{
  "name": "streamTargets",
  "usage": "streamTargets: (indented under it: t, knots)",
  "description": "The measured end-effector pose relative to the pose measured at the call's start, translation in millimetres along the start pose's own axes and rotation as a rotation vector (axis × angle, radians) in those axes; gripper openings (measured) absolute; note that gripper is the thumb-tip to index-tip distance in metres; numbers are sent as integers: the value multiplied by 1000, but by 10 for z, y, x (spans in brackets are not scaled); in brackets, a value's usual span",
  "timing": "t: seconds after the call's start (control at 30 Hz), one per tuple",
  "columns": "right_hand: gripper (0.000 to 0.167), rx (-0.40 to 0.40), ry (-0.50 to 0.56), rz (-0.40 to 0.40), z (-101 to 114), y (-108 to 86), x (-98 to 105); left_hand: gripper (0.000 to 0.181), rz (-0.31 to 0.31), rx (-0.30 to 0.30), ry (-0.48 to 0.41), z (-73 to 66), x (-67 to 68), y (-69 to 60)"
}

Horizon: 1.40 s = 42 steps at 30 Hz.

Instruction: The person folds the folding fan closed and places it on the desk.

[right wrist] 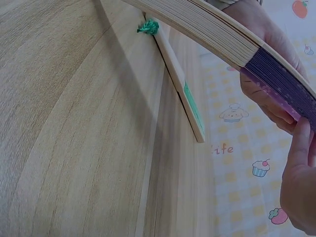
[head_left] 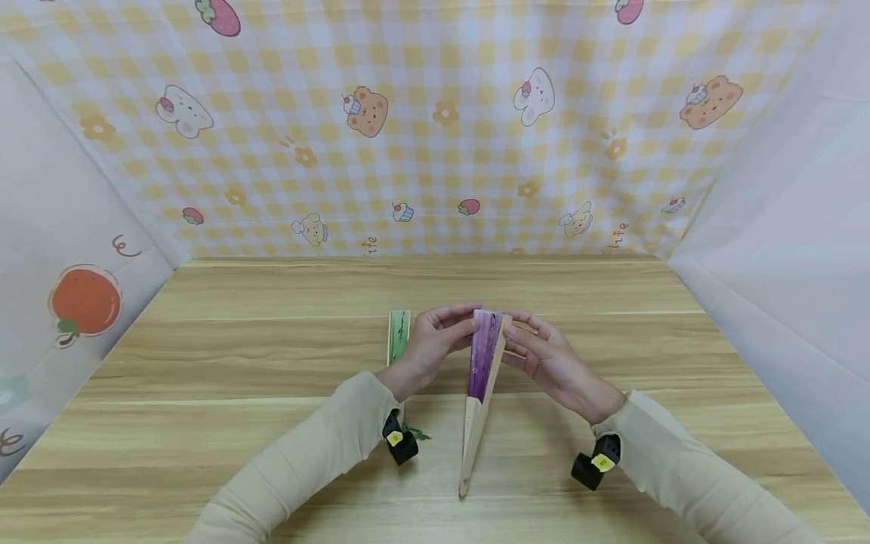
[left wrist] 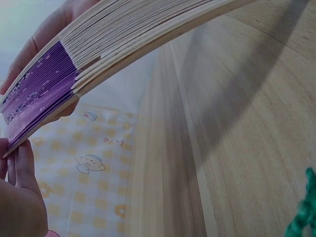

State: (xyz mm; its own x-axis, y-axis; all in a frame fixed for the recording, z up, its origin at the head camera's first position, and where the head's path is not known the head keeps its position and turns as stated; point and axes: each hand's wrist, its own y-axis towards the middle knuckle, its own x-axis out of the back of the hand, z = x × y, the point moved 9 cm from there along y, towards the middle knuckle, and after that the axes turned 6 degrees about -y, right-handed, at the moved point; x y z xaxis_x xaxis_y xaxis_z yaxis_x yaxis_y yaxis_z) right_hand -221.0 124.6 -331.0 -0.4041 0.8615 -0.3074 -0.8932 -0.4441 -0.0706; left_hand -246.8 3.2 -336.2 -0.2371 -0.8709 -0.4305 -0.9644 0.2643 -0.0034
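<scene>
A purple folding fan [head_left: 482, 355] with pale wooden ribs is held up between both hands, spread only a little, its pivot end pointing toward the person. The left hand [head_left: 435, 340] pinches its left edge near the top, thumb in front. At the opposite edge the right hand [head_left: 553, 363] pinches the wooden outer guard between thumb and fingers. Both wrist views show the fan's stacked ribs and purple pleats [left wrist: 42, 91] from the side. Beside the left hand, a green folding fan [right wrist: 190, 103] lies folded on the table, partly hidden by that hand in the head view.
The wood-grain table [head_left: 272, 332] runs back to a yellow checked cloth [head_left: 435, 159] with cartoon prints. White cloth hangs at both sides. A green tassel [right wrist: 148, 26] lies at the green fan's near end. Each wrist wears a small black camera [head_left: 399, 438].
</scene>
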Motion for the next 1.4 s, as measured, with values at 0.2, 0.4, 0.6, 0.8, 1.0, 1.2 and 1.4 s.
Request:
streamTargets:
  t: [0.2, 0.4, 0.6, 0.8, 1.0, 1.2, 1.4]
  knots:
    - [16, 19, 27, 32, 12, -9, -27, 30, -10, 1, 36, 9, 1, 9]
    - [17, 28, 40, 45, 6, -12, -41, 31, -6, 5, 72, 37, -15, 23]
    - [16, 27, 52, 55, -10, -2, -49, 31, 4, 10, 76, 46, -30, 27]
    - [15, 23, 60, 61, -7, 3, -50, 30, -4, 1, 68, 33, -17, 25]
    - [15, 11, 63, 45, -7, -1, -45, 29, -14, -2, 70, 21, -7, 18]
    - [17, 10, 58, 36, -1, 0, -28, 28, -21, -11, 66, -8, -4, 9]
    - [15, 14, 60, 32, 5, -3, -22, 28, -5, -19, 62, -16, -17, 5]
